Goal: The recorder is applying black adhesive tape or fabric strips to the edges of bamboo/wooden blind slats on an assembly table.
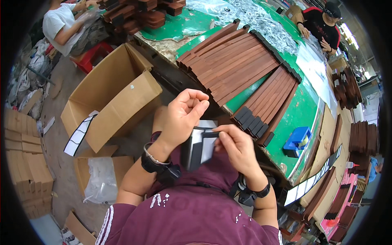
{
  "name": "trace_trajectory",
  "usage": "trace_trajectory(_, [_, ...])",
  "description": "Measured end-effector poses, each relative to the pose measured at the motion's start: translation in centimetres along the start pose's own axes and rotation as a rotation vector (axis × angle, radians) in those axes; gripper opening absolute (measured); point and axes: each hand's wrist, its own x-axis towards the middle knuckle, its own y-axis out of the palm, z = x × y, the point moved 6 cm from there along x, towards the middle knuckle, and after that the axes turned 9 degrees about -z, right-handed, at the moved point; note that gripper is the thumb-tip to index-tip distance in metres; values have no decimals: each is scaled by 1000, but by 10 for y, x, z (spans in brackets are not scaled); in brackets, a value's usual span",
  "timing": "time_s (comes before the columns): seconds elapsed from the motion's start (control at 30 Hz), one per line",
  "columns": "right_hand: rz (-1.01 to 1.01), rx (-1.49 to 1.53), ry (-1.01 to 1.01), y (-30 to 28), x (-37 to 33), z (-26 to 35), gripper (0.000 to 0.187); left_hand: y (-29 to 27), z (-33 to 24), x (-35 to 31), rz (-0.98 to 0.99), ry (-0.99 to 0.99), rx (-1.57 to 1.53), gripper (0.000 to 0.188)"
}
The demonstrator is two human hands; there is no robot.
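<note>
In front of my lap is a black-and-white folded strip or small stack (197, 152), partly blurred, with dark borders around pale panels. My right hand (239, 151) pinches its upper right edge between thumb and fingers. Above and to the left, my left hand (185, 116) is raised with thumb and fingertips pressed together. Whatever sits in that pinch, if anything, is too small to make out. The left hand's lower edge partly covers the stack. Similar strips of white panels lie over the rim of a carton (79, 134) and along the bench's right side (316, 177).
Reddish-brown wooden slats with black ends (239, 57) fan across the green table (294, 122). A blue tape dispenser (297, 141) stands near its edge. An open cardboard box (122, 110) is to my left. Two people (61, 26) (322, 30) work at the far sides.
</note>
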Motion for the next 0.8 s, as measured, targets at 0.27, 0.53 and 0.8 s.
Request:
trace_trajectory(0.27, [-22, -242, -321, -30, 17, 28, 21, 11, -11, -16, 310, 421, 532, 28])
trace_trajectory(0.53, [70, -282, -371, -26, 29, 32, 35, 7, 5, -12, 260, 302, 614, 20])
trace_trajectory(0.8, [-66, -839, -458, -42, 55, 27, 63, -5, 38, 0, 81, 247, 575, 22])
